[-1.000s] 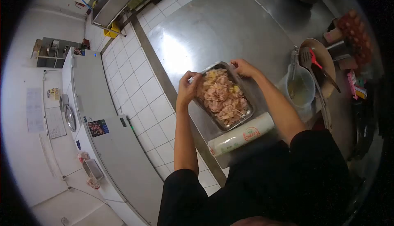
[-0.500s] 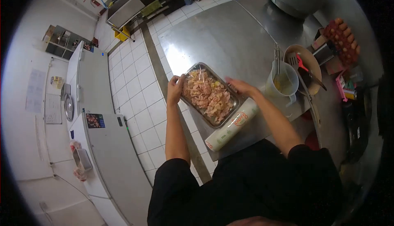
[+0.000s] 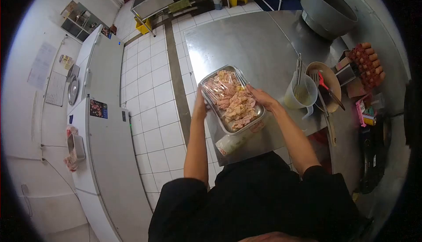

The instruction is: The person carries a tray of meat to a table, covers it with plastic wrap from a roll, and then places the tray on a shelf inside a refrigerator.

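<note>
A metal tray (image 3: 225,127) of chopped raw meat, which looks like chicken (image 3: 241,106), is held up off the steel table. Clear cling film (image 3: 220,85) stretches over it and shines toward the far end. My left hand (image 3: 201,106) grips the tray's left side, its fingers partly hidden beneath the edge. On the opposite side, my right hand (image 3: 262,98) holds the rim. Below the tray's near end lies a roll of cling film (image 3: 231,143) in a printed wrapper, partly covered by the tray.
To the right on the steel table (image 3: 237,35) stand a plastic jug (image 3: 303,95) with a whisk and a bowl (image 3: 330,73) with utensils. Farther right are egg trays (image 3: 367,66); a large grey pot (image 3: 327,11) stands behind. White chest freezers (image 3: 105,141) line the left side.
The tray has been lifted and now overlaps the cling film roll. My right hand has closed on its side, and my left hand has moved lower along the edge.
</note>
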The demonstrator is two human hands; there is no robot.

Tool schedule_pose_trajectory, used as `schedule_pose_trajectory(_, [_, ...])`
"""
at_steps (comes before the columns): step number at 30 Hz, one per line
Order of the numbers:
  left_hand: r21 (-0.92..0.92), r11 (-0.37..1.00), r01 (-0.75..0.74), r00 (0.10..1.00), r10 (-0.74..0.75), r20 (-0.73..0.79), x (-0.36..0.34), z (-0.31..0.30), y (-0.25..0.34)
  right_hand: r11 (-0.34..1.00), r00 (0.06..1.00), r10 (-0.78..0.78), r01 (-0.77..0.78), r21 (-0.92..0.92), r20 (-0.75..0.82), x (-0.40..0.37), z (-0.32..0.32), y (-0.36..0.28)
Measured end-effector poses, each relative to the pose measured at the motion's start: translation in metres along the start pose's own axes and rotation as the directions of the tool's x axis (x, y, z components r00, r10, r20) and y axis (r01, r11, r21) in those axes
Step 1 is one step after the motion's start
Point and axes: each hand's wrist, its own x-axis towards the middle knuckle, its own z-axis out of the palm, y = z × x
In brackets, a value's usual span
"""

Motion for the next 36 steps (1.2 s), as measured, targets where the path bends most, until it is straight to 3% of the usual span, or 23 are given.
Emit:
schedule_pose_trajectory(1, [-0.007, 0.999, 0.042, 0.989, -0.041, 0.14, -0.016, 0.01, -0.015, 0.999, 0.999, 0.046, -0.046, 0.009, -0.005, 0.001, -0.002, 0.002])
schedule_pose_trajectory(3, [-0.125, 0.991, 0.058, 0.996, -0.048, 0.082, -0.058, 0.034, -0.024, 0.994, 0.994, 0.105, -0.105, 0.025, -0.004, -0.003, 0.002, 0.008])
schedule_pose_trajectory(4, [-0.168, 0.986, -0.005, 1.0, 0.009, 0.024, -0.051, 0.029, -0.043, 0.995, 0.995, 0.099, -0.099, 0.023, 0.002, -0.005, 0.002, 0.008])
schedule_pose_trajectory(5, [-0.168, 0.986, 0.006, 1.0, -0.002, 0.023, -0.044, 0.021, -0.062, 0.995, 0.995, 0.097, -0.097, 0.024, 0.008, -0.009, 0.001, 0.012])
schedule_pose_trajectory(7, [-0.002, 1.0, 0.016, 0.993, -0.016, -0.12, -0.039, 0.017, -0.076, 0.995, 0.997, 0.078, -0.078, 0.061, 0.0, -0.003, -0.001, 0.017])
schedule_pose_trajectory(9, [-0.05, 0.998, -0.036, 0.988, 0.028, -0.15, -0.039, 0.019, -0.087, 0.992, 0.998, 0.066, -0.064, 0.111, -0.02, -0.013, -0.004, 0.012])
schedule_pose_trajectory(10, [-0.043, 0.999, -0.027, 0.992, 0.021, -0.128, -0.036, 0.014, -0.088, 0.972, 0.987, 0.11, -0.13, -0.193, -0.114, -0.032, -0.003, -0.018])
schedule_pose_trajectory(11, [-0.033, 0.999, -0.012, 0.994, 0.008, -0.11, -0.037, 0.01, -0.093, 0.856, 0.969, 0.133, -0.219, -0.468, -0.209, -0.045, -0.003, -0.03])
schedule_pose_trajectory(12, [-0.037, 0.999, -0.018, 0.992, 0.014, -0.126, -0.05, 0.02, -0.082, 0.891, 0.918, -0.183, 0.003, -0.454, -0.352, -0.024, -0.014, 0.015])
schedule_pose_trajectory(13, [-0.024, 1.0, -0.009, 0.993, 0.006, -0.121, -0.046, 0.018, -0.086, 0.897, 0.915, -0.175, -0.003, -0.442, -0.363, -0.047, -0.008, 0.004])
schedule_pose_trajectory(15, [-0.017, 1.0, 0.014, 0.982, -0.017, -0.188, -0.039, 0.013, -0.093, 0.805, 0.674, -0.52, 0.183, -0.564, -0.525, -0.108, 0.013, -0.007])
schedule_pose_trajectory(17, [-0.054, 0.998, 0.025, 0.981, -0.035, -0.19, -0.04, 0.017, -0.09, 0.562, 0.574, -0.777, 0.451, -0.693, -0.257, -0.141, 0.036, 0.035])
schedule_pose_trajectory(19, [-0.083, 0.996, 0.041, 0.982, -0.055, -0.179, -0.042, 0.022, -0.091, 0.336, 0.671, -0.731, 0.51, -0.792, 0.122, -0.148, 0.048, 0.081])
schedule_pose_trajectory(22, [-0.123, 0.992, 0.041, 0.98, -0.064, -0.187, -0.037, 0.023, -0.089, 0.25, 0.604, -0.795, 0.412, -0.876, 0.057, -0.147, 0.076, 0.07])
schedule_pose_trajectory(23, [-0.076, 0.995, 0.058, 0.979, -0.071, -0.192, -0.035, 0.021, -0.087, 0.254, 0.6, -0.799, 0.415, -0.874, 0.052, -0.146, 0.079, 0.07])
schedule_pose_trajectory(25, [-0.012, 0.997, 0.072, 0.979, -0.073, -0.192, -0.041, 0.026, -0.077, 0.275, 0.771, -0.636, 0.235, -0.932, 0.007, -0.142, 0.081, 0.077])
schedule_pose_trajectory(27, [0.159, 0.982, 0.101, 0.98, -0.07, -0.186, -0.058, 0.04, -0.051, 0.26, 0.778, -0.628, 0.194, -0.946, -0.013, -0.138, 0.077, 0.092])
schedule_pose_trajectory(30, [0.048, 0.999, 0.022, 0.989, -0.014, -0.146, -0.091, 0.069, -0.016, 0.34, 0.845, -0.53, 0.135, -0.931, -0.072, -0.139, 0.063, 0.104])
schedule_pose_trajectory(32, [0.105, 0.994, 0.001, 0.991, 0.013, -0.129, -0.088, 0.062, -0.017, 0.805, 0.75, -0.505, 0.231, -0.546, -0.427, -0.109, 0.049, 0.131])
schedule_pose_trajectory(33, [0.164, 0.986, -0.013, 0.993, 0.032, -0.112, -0.085, 0.059, -0.013, 0.799, 0.745, -0.517, 0.242, -0.55, -0.423, -0.103, 0.041, 0.119])
schedule_pose_trajectory(35, [0.228, 0.973, -0.023, 0.997, 0.041, -0.072, -0.099, 0.064, 0.006, 0.832, 0.58, -0.549, 0.311, -0.459, -0.602, -0.09, 0.022, 0.09])
schedule_pose_trajectory(36, [0.291, 0.956, -0.019, 0.999, 0.031, -0.036, -0.106, 0.064, 0.012, 0.836, 0.58, -0.544, 0.313, -0.451, -0.607, -0.076, 0.009, 0.084])
